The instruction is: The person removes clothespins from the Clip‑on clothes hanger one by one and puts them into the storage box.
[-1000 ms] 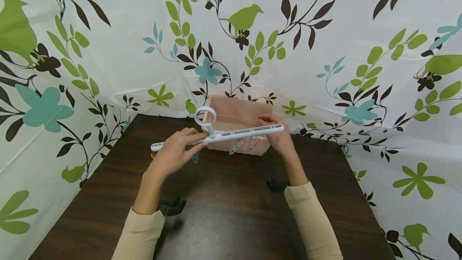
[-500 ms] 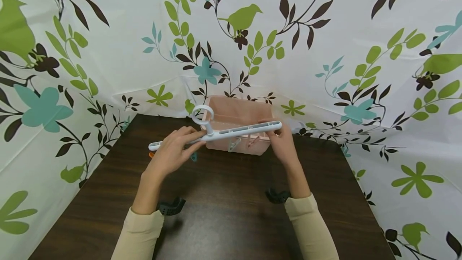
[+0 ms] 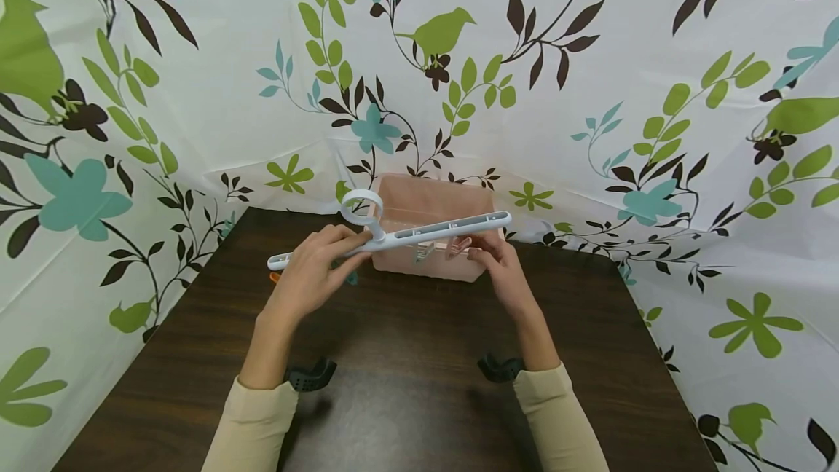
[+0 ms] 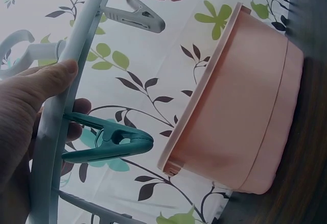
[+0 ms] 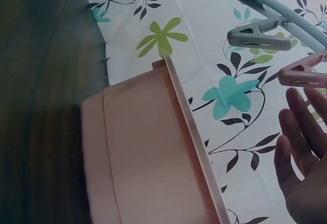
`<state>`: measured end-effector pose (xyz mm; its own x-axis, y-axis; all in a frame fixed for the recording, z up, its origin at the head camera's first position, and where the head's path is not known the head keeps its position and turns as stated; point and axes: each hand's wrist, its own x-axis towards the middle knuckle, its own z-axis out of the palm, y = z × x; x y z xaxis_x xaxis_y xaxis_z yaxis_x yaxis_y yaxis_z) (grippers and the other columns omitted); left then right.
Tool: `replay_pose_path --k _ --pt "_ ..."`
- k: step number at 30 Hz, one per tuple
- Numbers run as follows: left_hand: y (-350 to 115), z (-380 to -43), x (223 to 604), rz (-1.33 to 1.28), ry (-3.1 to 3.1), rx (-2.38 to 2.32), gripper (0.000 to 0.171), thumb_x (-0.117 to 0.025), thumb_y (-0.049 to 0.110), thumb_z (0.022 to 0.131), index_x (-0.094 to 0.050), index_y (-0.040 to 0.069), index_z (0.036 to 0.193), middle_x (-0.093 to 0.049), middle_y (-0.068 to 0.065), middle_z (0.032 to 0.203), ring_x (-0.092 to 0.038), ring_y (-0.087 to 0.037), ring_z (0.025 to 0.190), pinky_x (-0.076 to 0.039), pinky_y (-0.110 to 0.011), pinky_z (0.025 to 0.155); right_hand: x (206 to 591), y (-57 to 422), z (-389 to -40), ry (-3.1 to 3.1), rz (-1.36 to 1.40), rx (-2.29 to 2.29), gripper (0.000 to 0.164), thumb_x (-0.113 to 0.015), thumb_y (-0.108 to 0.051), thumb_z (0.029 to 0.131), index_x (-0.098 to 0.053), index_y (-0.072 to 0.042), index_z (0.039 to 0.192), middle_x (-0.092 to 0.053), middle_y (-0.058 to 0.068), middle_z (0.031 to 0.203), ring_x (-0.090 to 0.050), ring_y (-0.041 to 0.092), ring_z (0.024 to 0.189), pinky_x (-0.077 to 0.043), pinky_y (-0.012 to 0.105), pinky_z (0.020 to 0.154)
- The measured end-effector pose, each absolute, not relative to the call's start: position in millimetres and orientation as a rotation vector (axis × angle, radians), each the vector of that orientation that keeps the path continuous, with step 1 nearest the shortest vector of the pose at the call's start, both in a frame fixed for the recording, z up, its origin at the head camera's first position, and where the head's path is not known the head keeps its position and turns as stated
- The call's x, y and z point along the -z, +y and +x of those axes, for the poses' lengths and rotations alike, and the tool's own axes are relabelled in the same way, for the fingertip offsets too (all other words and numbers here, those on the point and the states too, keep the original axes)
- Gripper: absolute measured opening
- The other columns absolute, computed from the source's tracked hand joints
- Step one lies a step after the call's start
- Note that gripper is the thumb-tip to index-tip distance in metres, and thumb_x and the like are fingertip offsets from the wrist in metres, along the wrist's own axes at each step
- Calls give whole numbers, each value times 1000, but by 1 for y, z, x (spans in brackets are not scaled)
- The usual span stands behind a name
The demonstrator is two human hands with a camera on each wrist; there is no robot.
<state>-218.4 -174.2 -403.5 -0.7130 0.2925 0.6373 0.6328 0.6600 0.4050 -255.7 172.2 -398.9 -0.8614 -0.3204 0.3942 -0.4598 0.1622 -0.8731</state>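
My left hand (image 3: 317,264) grips a pale blue-grey clip hanger (image 3: 432,233) near its middle, thumb on top, beside the round hook (image 3: 362,207). Clothes clips hang from the bar: a pink clip (image 3: 458,247), a grey clip (image 3: 424,252) and a teal clip (image 4: 115,141) by the left fingers. An orange clip (image 3: 274,277) shows at the left end, mostly hidden. My right hand (image 3: 506,279) is just below the bar's right end, fingers spread loosely beside the pink clip. In the right wrist view its fingertips (image 5: 295,97) lie close under that clip; contact is unclear.
A pink plastic bin (image 3: 432,199) stands on the dark wooden table (image 3: 393,370) behind the hanger, against a patterned cloth backdrop (image 3: 557,115). The bin's contents are not visible. Black wrist cameras (image 3: 311,375) sit on both wrists.
My right hand has come off the hanger's right end and lowered beside the pink clip. The bar's right end has risen slightly; the left hand keeps its grip.
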Motion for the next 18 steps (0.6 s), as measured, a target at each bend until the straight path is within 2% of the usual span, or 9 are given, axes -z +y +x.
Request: replay_pose_path --k 4,7,13,18 --pt "-174 -219 404 -714 -2329 848 38 -82 23 96 -78 15 133 -73 0 110 -58 -19 88 -44 -36 75 403 170 -256 -2290 904 -1837 30 -56 -4 109 -62 -4 139 -68 4 120 -68 17 113 -55 30 98" --pt "-173 -220 405 -713 -2299 836 37 -85 22 94 -80 15 130 -74 -1 110 -60 -19 91 -46 -38 76 405 167 -255 -2310 913 -1848 25 -59 -4 109 -62 -3 134 -67 4 121 -68 17 116 -55 30 102" --pt "-173 -222 405 -722 -2221 820 35 -88 19 90 -82 15 124 -76 -6 119 -66 -27 102 -53 -45 83 406 164 -255 -2329 869 -1855 15 -62 -9 109 -64 -1 123 -68 6 126 -67 20 124 -55 29 105" --pt "-171 -225 407 -741 -2149 783 35 -90 16 87 -82 16 122 -76 -9 124 -68 -31 104 -54 -48 85 406 164 -255 -2305 799 -1882 16 -62 -14 111 -65 -1 119 -71 3 123 -70 19 122 -57 29 100"
